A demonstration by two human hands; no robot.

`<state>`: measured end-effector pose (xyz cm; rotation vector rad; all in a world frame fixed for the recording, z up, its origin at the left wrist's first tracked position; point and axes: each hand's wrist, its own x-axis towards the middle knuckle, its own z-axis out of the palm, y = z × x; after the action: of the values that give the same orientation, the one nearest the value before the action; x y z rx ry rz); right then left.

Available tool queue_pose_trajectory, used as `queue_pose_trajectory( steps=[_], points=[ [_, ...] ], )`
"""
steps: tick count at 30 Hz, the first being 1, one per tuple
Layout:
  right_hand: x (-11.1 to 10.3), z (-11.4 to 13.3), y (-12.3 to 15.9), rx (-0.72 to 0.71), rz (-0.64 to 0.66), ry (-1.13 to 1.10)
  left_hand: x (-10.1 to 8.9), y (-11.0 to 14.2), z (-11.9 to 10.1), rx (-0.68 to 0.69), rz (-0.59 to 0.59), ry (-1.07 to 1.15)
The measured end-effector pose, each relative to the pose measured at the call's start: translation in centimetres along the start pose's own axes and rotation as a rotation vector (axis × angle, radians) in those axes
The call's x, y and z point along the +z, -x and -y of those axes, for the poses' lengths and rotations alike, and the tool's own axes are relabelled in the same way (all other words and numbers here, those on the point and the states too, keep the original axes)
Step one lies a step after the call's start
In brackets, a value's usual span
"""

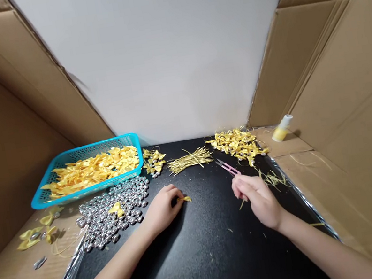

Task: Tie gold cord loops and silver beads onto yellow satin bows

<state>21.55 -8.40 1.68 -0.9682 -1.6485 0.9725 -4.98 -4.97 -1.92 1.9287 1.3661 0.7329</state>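
Observation:
My left hand (pixel 164 208) rests low over the black work surface (pixel 205 255), its thumb and fingertips pinched on a small yellow bow (pixel 187 198). Only the bow's tip shows past the fingers. To the right, my right hand (pixel 258 199) is closed, and a thin yellow strand (pixel 242 205) sticks out below its fingers. Pink-handled thread snips (pixel 228 166) lie just beyond that hand, blades pointing away to the left; their near end meets the fingers, so I cannot tell if they are touched. A bundle of gold ties (pixel 191 159) lies between and beyond both hands.
A blue basket (pixel 88 194) of yellow bows stands at the left, with silver bells (pixel 113 213) spread before it. Tied bows (pixel 237 144) are heaped at the back right, near trimmed strands (pixel 274 178) and a small bottle (pixel 282 129). Cardboard walls (pixel 341 85) flank the surface.

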Motion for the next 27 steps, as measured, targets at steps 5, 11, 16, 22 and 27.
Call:
queue_pose_trajectory(
  steps=[5, 11, 16, 22, 27],
  points=[
    [3.0, -2.7, -1.0, -0.053, -0.08, -0.038, 2.0, -1.7, -1.4, -0.128, 0.016, 0.334],
    [4.2, -5.7, -2.4, -0.156, -0.031, 0.078, 4.8, -3.2, -2.5, -0.152, -0.027, 0.628],
    [3.3, -6.8, -2.1, -0.103, -0.216, 0.195, 5.7, -3.1, -1.5, -0.213, -0.047, 0.765],
    [3.5, -6.2, -2.0, -0.175, 0.001, 0.177, 5.9, -2.8, -0.9, -0.197, -0.067, 0.795],
    [3.8, -6.4, -1.7, -0.021, -0.155, 0.137, 5.7, -2.4, -1.4, -0.209, -0.072, 0.761]
  ],
)
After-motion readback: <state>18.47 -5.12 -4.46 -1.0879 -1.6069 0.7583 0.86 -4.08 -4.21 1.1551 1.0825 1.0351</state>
